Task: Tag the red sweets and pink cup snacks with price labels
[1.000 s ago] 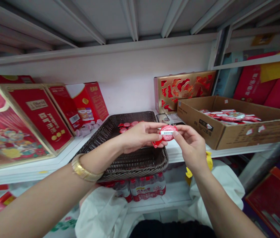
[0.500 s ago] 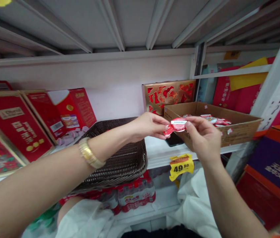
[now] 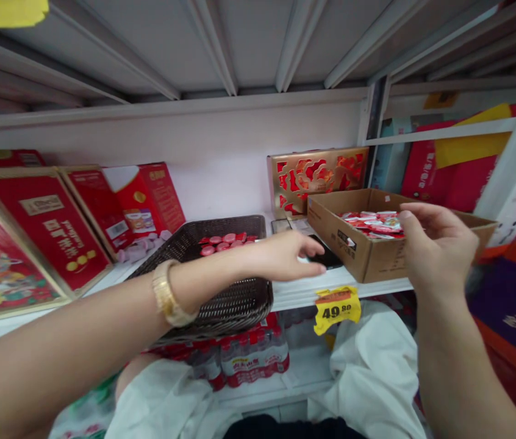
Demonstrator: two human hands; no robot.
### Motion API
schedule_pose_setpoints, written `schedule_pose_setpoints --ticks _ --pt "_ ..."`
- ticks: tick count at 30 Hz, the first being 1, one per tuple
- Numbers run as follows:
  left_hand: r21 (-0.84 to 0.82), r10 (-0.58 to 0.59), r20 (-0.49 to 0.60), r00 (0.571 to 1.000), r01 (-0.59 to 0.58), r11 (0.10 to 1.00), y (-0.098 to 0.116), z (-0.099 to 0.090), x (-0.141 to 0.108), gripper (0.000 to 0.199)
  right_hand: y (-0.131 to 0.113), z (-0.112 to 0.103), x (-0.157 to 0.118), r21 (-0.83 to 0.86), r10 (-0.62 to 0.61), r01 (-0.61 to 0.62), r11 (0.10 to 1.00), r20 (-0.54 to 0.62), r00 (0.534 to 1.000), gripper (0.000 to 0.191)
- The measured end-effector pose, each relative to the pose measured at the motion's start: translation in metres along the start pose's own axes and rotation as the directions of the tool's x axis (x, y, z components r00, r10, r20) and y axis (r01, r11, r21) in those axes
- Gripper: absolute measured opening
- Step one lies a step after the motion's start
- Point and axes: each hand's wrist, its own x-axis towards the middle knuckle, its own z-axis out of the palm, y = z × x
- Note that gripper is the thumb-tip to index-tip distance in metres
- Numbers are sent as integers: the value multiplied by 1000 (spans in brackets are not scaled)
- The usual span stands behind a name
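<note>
Left hand (image 3: 288,253) at centre with fingers parted, dark woven basket (image 3: 251,308) of round red packs (image 3: 224,242), right hand (image 3: 443,247) curled, grip unclear, near red packets (image 3: 370,224) in brown cardboard carton (image 3: 381,262) at right, white shelf (image 3: 297,297), pale wall (image 3: 221,158)

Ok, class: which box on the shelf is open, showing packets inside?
The brown cardboard box by the right hand; only it shows red-and-white packets inside.

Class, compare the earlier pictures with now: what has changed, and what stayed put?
The right hand has moved rightward, away from the left hand, by the cardboard box. The left hand has opened and let go of the round red packet, which no longer shows. The wicker basket and cardboard box stayed put.
</note>
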Motion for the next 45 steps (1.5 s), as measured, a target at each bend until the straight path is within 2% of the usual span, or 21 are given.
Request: schedule_pose_setpoints --ticks 2,4,7,9,12,15,19,21,23,25,26,28,30,31,33,37,40,42,45 --pt "168 48 108 993 -65 984 2 11 -34 50 -10 13 -15 3 -37 37 999 65 997 18" --pt "315 59 150 987 -104 943 1 23 -62 48 -18 27 -29 -3 -64 65 998 155 986 18" --pt "495 96 113 989 -140 858 -10 37 -87 29 -25 47 -48 -17 -73 81 997 279 957 17" --pt "538 145 95 985 -173 825 -22 41 -95 32 -26 59 -59 -25 -67 81 996 359 931 16" --pt "513 195 107 975 -222 829 -35 38 -103 43 -23 75 -73 -39 -46 72 997 451 891 17" --pt "424 220 150 964 -264 866 -36 27 -114 42 -16 87 -82 -40 -34 62 997 499 866 18" --pt "220 233 199 952 -275 936 -32 8 -133 43 -9 98 -90 -37 -27 57 998 555 832 18" --pt "85 230 187 955 -249 965 -37 -7 -138 40 -7 102 -93 -43 -18 52 998 571 820 18" --pt "-5 153 104 983 -153 988 -50 -26 -135 33 -6 106 -95 -48 -9 46 998 580 815 18" --pt "4 -29 -56 998 29 1000 -75 -49 -123 30 -6 111 -97 -45 -5 39 998 585 811 19" --pt "47 -128 -140 982 136 990 -90 -60 -114 31 -7 113 -98 -42 -4 35 999 587 809 19" --pt "205 -316 -249 915 369 907 -122 -78 -95 35 -8 116 -100 -35 -7 35 999 593 805 19" --pt "434 -438 -252 863 505 746 -151 -88 -77 36 -9 118 -102 -31 -15 42 999 600 800 19" --pt "526 -486 -217 847 521 672 -164 -89 -70 35 -9 118 -103 -30 -19 46 998 606 795 19" --pt "606 -539 -158 827 513 608 -182 -86 -60 32 -8 117 -104 -33 -20 51 998 614 789 20" --pt "638 -557 -78 827 470 609 -202 -71 -52 33 -1 116 -107 -45 -4 41 998 617 787 21" --pt "655 -564 -43 825 449 607 -211 -66 -52 33 4 118 -109 -27 -25 53 998 627 779 18" --pt "658 -566 -35 824 445 608 -215 -67 -53 26 5 121 -112 13 -68 79 997 650 757 17" --pt "654 -568 -25 823 443 613 -218 -70 -56 20 2 125 -115 80 -148 130 988 701 698 18"
